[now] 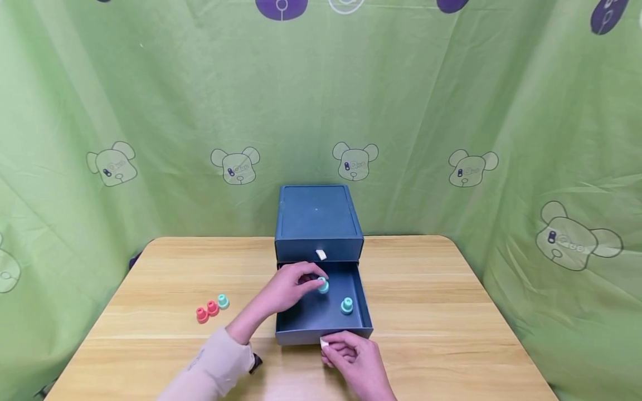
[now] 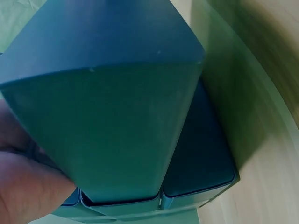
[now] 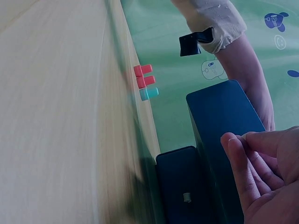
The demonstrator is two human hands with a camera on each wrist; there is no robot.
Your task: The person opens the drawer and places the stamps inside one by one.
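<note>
A blue two-drawer box (image 1: 316,214) stands on the table, its lower drawer (image 1: 286,323) pulled out. Inside that drawer my left hand (image 1: 291,287) pinches a small teal stepped peg (image 1: 323,286) between thumb and fingers. Another teal peg (image 1: 346,306) stands upright on the drawer floor, to the right. At the front, my right hand (image 1: 353,356) pinches the drawer's white pull tab (image 1: 324,342). The right wrist view shows this right hand (image 3: 266,172) at the drawer front. Only part of the left hand (image 2: 28,186) appears in the left wrist view; the drawer wall hides its fingertips.
On the table (image 1: 426,312), left of the box, two red pegs (image 1: 207,312) and one teal peg (image 1: 223,301) stand in a row. The shut upper drawer has its own white tab (image 1: 321,254). A green printed curtain (image 1: 301,111) hangs behind and at both sides.
</note>
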